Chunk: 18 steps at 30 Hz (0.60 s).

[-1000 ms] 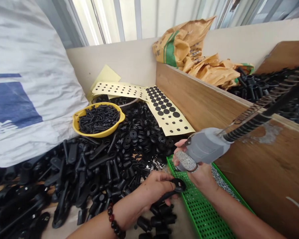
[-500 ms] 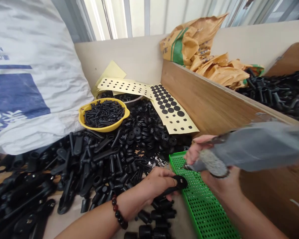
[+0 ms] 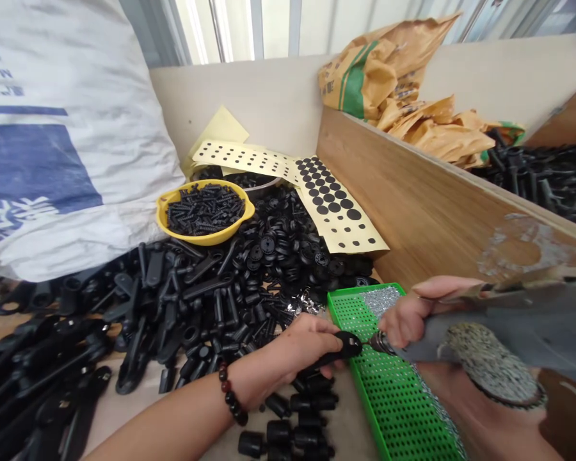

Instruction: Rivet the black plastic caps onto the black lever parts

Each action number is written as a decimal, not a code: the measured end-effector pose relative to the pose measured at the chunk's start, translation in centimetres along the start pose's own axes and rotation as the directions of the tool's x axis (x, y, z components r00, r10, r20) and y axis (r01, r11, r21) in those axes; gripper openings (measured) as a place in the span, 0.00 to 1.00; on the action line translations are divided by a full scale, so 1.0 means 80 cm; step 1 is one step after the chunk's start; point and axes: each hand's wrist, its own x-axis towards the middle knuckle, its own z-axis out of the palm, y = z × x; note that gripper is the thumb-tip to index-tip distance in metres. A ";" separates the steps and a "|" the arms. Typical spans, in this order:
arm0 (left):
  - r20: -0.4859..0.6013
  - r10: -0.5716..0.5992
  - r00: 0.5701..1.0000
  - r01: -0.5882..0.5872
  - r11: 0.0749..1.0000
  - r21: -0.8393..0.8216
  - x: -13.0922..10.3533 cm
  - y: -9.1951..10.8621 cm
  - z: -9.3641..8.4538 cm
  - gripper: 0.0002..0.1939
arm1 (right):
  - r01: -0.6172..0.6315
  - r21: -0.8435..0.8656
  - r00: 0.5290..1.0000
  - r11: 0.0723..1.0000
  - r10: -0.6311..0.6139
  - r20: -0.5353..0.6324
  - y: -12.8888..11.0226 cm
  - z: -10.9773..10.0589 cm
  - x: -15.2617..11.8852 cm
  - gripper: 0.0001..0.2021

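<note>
My left hand, a bead bracelet on its wrist, is closed on a black plastic lever-like part with a rounded end. It holds the part over the left edge of a green perforated tray. My right hand grips a grey power screwdriver, which lies nearly level and carries a speckled patch. The driver's tip points left and meets the part's rounded end, or comes very close to it. Whether a screw sits on the tip cannot be made out. Small silver screws lie in the tray.
Black plastic parts are heaped on the left, with short cylinders in front. Behind stand a yellow bowl of black screws and a large white sack. Dotted sticker sheets lean near a wooden partition.
The driver has swung right and levelled out, its tip moving from above the tray to the end of the black part. The view has shifted slightly; my left hand keeps its hold.
</note>
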 end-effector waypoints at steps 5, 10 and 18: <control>-0.007 0.007 1.000 -0.007 1.000 0.008 -0.001 0.001 0.001 0.10 | 0.039 -0.047 0.999 0.998 -0.037 0.037 -0.005 0.003 0.007 0.16; -0.003 0.026 1.000 -0.026 0.999 0.023 0.000 0.002 0.003 0.10 | 0.066 -0.019 0.995 0.998 -0.064 0.078 0.004 -0.003 0.006 0.14; -0.047 0.029 0.998 -0.027 0.999 0.037 0.003 -0.002 0.005 0.08 | 0.064 -0.031 0.977 0.997 -0.057 0.205 0.032 -0.024 0.001 0.10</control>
